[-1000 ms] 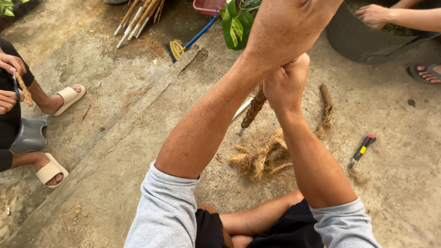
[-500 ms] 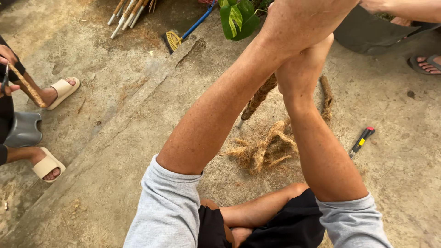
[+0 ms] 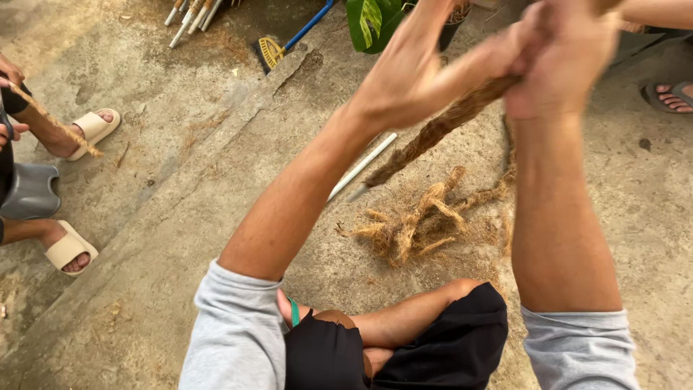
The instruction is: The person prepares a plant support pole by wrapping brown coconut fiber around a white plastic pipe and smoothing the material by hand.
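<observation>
Gripping a brown twisted fibre rope (image 3: 440,130) up near twelve o'clock, the left hand (image 3: 404,79) and the right hand (image 3: 559,61) are both closed tight around it, held raised and close together. The rope's free end slopes down toward seven o'clock, hanging above a pale rod (image 3: 361,167) on the concrete floor (image 3: 180,217). A loose pile of fibre (image 3: 415,220) lies at the centre, just ahead of the crossed legs. Judging by the blur of the hands, the strands might slip or untwist if either grip loosens. The swinging end could also catch the fibre pile and drag it. At nine o'clock, another person's sandalled foot (image 3: 83,130) sits well apart.
</observation>
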